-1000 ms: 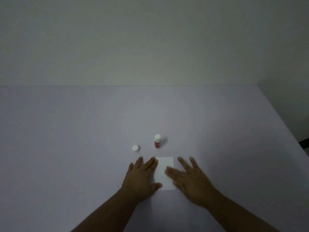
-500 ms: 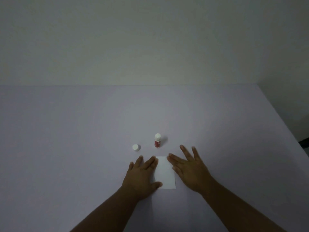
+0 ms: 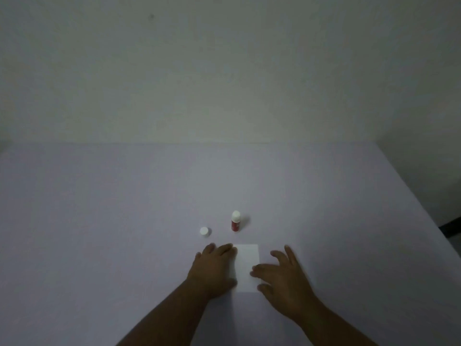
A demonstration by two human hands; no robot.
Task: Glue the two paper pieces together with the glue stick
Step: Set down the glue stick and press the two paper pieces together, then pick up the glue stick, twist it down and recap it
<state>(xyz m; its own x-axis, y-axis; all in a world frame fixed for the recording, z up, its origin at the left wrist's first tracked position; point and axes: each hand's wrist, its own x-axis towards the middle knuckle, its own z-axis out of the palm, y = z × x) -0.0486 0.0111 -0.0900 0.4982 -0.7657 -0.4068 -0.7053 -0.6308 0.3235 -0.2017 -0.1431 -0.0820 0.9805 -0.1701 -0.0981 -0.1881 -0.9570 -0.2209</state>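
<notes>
Two bare forearms reach in from the bottom edge onto a pale lilac table [image 3: 99,221] in dim light. The left hand [image 3: 212,270] lies flat, palm down, fingers close together and pointing away from the person, gripping nothing. Its thumb side covers the left edge of a white paper [image 3: 247,265], and its fingertips reach about level with the sheet's far edge. The right hand [image 3: 287,283] is also palm down, with fingers spread wide and grasping nothing; its thumb and one or two fingertips rest on the near right part of the paper, while the other fingers point away over bare table just beside the sheet.

Only one rectangle of paper can be made out between the hands; whether two pieces lie stacked cannot be told. Its long axis runs away from the person, short edges near and far.

Beyond the paper, close to its far edge, one glue stick [image 3: 235,221] stands upright, red body below and white tip pointing up. To its left, apart from it, sits one small white cap [image 3: 204,231]. Behind the table rises a plain pale wall [image 3: 224,71].
</notes>
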